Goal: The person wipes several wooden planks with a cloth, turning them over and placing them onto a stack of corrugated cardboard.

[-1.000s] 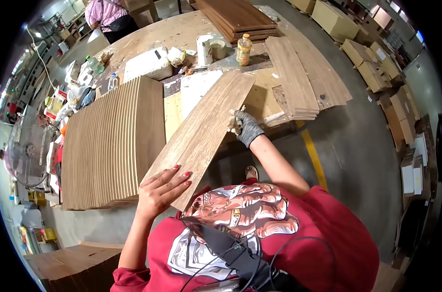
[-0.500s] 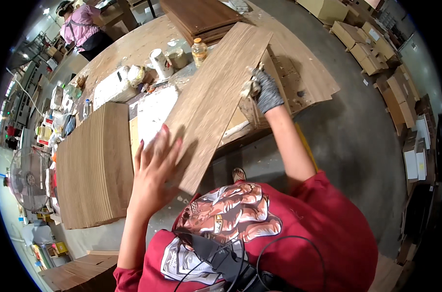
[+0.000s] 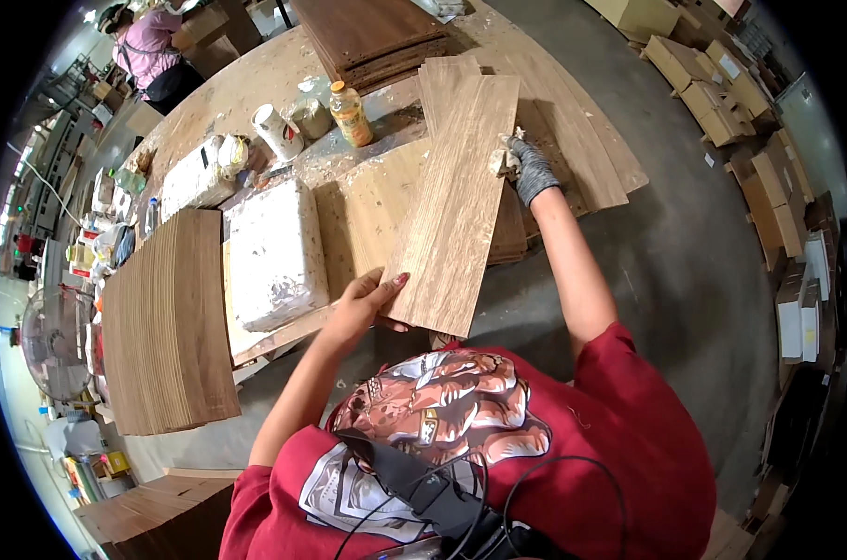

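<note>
A long wood-grain board [image 3: 456,205] slants away from me, its near end jutting past the table edge. My left hand [image 3: 372,297] grips its near left edge, thumb on top and fingers underneath. On my right hand [image 3: 528,171] is a grey knit glove; it is closed around a crumpled whitish rag [image 3: 505,157] at the board's right edge. Further wood-grain boards [image 3: 573,131] lie under and beyond this one. Left of the board sits a white wrapped block [image 3: 274,252], smudged with brown marks.
A tall stack of boards [image 3: 167,322] stands at the left. Behind are a bottle with an orange cap [image 3: 351,114], a white cup [image 3: 277,133] and dark brown panels [image 3: 372,37]. Cardboard boxes [image 3: 713,89] line the right side. Another person [image 3: 150,56] works at the far left.
The board has swung more upright and shifted right, uncovering the white block. My left hand went from spread fingers over the board to gripping its near edge. My right hand moved slightly right with the rag.
</note>
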A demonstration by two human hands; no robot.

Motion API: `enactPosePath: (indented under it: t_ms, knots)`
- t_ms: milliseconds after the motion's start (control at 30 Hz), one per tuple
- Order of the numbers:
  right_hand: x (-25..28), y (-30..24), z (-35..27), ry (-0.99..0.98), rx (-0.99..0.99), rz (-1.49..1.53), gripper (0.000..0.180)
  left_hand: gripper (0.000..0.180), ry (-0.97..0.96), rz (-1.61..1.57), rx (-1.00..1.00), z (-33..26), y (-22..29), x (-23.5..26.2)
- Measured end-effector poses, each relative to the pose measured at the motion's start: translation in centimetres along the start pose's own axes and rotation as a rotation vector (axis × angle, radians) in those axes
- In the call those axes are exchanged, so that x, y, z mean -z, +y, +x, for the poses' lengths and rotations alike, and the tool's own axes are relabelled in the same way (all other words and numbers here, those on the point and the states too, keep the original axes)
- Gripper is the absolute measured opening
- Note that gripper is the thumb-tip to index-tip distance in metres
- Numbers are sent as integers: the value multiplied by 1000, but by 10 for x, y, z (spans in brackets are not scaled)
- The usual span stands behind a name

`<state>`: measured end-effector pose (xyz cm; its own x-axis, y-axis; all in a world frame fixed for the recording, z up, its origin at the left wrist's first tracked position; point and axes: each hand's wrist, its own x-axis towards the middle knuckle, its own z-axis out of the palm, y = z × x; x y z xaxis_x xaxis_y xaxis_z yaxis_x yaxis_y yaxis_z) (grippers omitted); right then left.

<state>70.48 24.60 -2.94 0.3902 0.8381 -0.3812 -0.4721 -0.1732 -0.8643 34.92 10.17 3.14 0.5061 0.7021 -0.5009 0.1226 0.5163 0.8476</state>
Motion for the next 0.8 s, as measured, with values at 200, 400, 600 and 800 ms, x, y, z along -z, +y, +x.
enactPosePath:
  t_ms: [200, 400, 600, 800]
  knots:
    - [-8, 23, 25, -159, 82, 74, 17, 38, 251, -243, 33, 31, -28, -10]
    - [-4, 51, 38, 88, 243, -321, 27, 30, 277, -206, 23, 40, -26, -26]
    - [50, 31, -8, 271, 688, -26, 27, 37, 344, -85, -68, 87, -43, -33]
    - [133, 48, -33, 299, 717, -174, 35, 44, 319, 483, -182, 140, -17, -65]
